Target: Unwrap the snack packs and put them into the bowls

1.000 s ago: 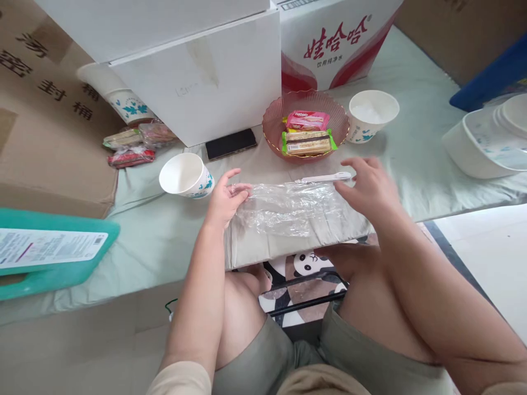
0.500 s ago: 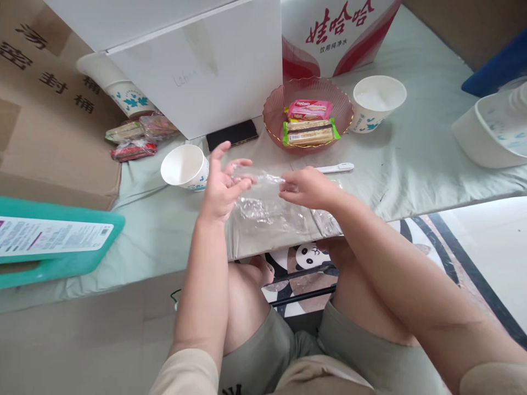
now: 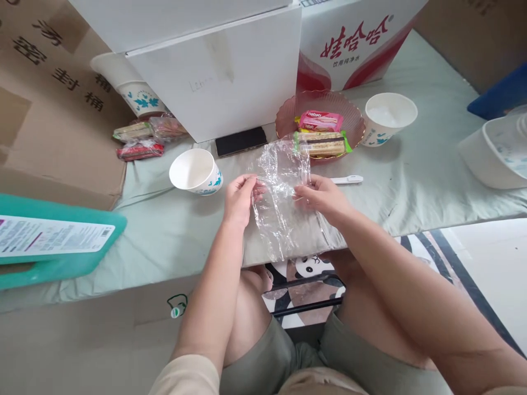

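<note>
A crinkled, clear plastic bag is stretched between my hands above the near edge of the cloth-covered table. My left hand pinches its left side, and my right hand grips its right side. The bag's top overlaps the front of a pink glass bowl. In that bowl lie a pink wafer packet and a green-ended wafer packet. A white plastic utensil pokes out from behind my right hand, its other end hidden. Left of my hands stands a white paper cup.
Behind are a black phone-like slab, a white box and a red-and-white carton. Another paper cup stands right of the bowl. A white plastic container sits far right, a green jug at left. Snack packets lie beside the cardboard box.
My left hand has gone from spread fingers to gripping the bag. The bag has been raised and spread out upright between both hands. The view has shifted slightly.
</note>
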{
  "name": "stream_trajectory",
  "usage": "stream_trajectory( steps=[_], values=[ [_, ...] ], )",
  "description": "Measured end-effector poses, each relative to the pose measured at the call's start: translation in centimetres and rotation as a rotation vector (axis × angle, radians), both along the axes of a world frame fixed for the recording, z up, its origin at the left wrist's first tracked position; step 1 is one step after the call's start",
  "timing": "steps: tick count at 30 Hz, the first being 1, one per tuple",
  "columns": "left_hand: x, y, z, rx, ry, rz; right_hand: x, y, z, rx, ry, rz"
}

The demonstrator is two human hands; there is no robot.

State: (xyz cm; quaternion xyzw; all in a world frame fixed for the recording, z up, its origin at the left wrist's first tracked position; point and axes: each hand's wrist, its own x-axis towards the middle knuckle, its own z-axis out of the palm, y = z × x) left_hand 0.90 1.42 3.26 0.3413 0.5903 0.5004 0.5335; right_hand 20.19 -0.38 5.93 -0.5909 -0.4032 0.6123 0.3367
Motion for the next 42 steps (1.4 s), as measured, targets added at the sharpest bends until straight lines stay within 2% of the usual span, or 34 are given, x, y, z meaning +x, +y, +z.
stream_trajectory(
  steps=[2, 4, 7, 9, 12, 15, 18, 22, 27, 32, 35, 38, 42],
  values=[
    [-0.3, -0.2, -0.3, 0.086, 0.2, 0.072, 0.1, -0.1, 0.0, -0.018, -0.023, -0.001],
    [-0.4, -0.9, -0.4, 0.178, 0.485, 0.078, 0.1, -0.2, 0.1, -0.051, -0.058, 0.002],
    [0.0, -2.1, -0.3, 0.2, 0.806, -0.087, 0.1, -0.6, 0.0, -0.07, -0.131, 0.047],
    [0.5, -2.7, -0.3, 0.166, 0.876, -0.21, 0.2, -0.9, -0.3, -0.047, -0.176, 0.096],
    [0.8, -2.7, -0.3, 0.132, 0.867, -0.268, 0.4, -1.2, -1.2, -0.016, -0.224, 0.159],
    [0.3, -2.2, -0.3, 0.141, 0.754, -0.216, 0.6, -1.2, -1.6, -0.007, -0.25, 0.169],
    [-0.5, -1.8, -0.5, 0.124, 0.56, -0.169, 0.6, -1.0, -1.1, -0.021, -0.261, 0.146],
    [-0.8, -1.5, -0.2, 0.032, 0.255, -0.109, 0.3, -1.0, -0.1, -0.062, -0.196, 0.144],
    [-0.4, -1.2, 1.1, -0.138, -0.139, -0.07, 0.4, -1.2, -0.2, -0.015, -0.136, 0.162],
    [-0.3, -1.0, 1.8, -0.198, -0.226, 0.007, 0.9, -1.3, -0.2, 0.007, -0.173, 0.186],
    [-0.4, -0.7, 1.9, -0.196, -0.258, 0.047, 1.2, -1.3, -0.7, 0.104, -0.197, 0.173],
    [-0.8, -0.4, 2.1, -0.218, -0.439, 0.049, 1.5, -1.4, -1.4, 0.276, -0.203, 0.176],
    [-1.5, -0.3, 2.0, -0.162, -0.663, 0.058, 2.3, -1.9, -1.8, 0.422, -0.279, 0.32]
  ],
)
